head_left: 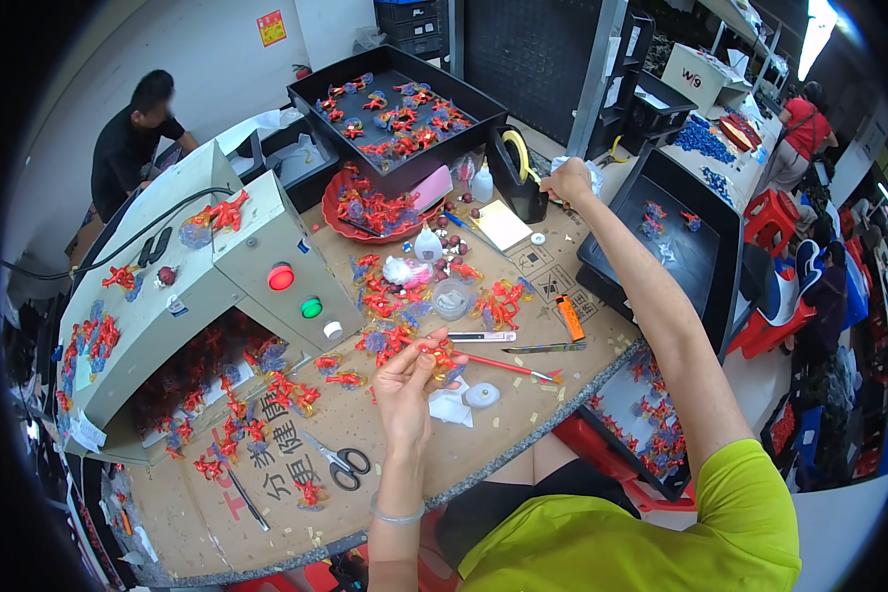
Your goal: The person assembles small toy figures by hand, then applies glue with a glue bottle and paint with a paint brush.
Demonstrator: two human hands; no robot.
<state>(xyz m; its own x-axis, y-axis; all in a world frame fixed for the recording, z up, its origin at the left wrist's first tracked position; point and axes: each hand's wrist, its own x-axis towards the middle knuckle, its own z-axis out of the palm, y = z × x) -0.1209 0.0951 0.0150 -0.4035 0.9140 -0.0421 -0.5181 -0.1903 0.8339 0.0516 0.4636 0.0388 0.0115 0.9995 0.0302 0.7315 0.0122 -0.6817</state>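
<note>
Red figure with yellow bits (441, 365) is up off the bench, over its near half, held by the left hand (407, 380). Fingers nearly closed, thumb against fingertips, only a small part pinched; reads like a light grip that leaves most of the figure exposed

Right hand (570, 183) is out at arm's length by the far edge, fingers partly curled at a crumpled white cloth (594, 176), next to the black holder (519, 187). Can't tell if it actually has hold of anything

Red-handled tool (508, 366), tweezers (545, 347) and orange lighter-like tool (568, 318) lie loose just right of the left hand, probably for quick pickup. White round lid (482, 396) is close by too; scissors (348, 470) sit to the left, handles toward the wearer

More figures lie under the arch of the grey machine (266, 222) and on top of it, likely just spare shelf space. Red basket (360, 236) and raised black tray (474, 144) hold batches at the back, presumably to save bench area. Right-side black tray (686, 281) has only a few
</note>
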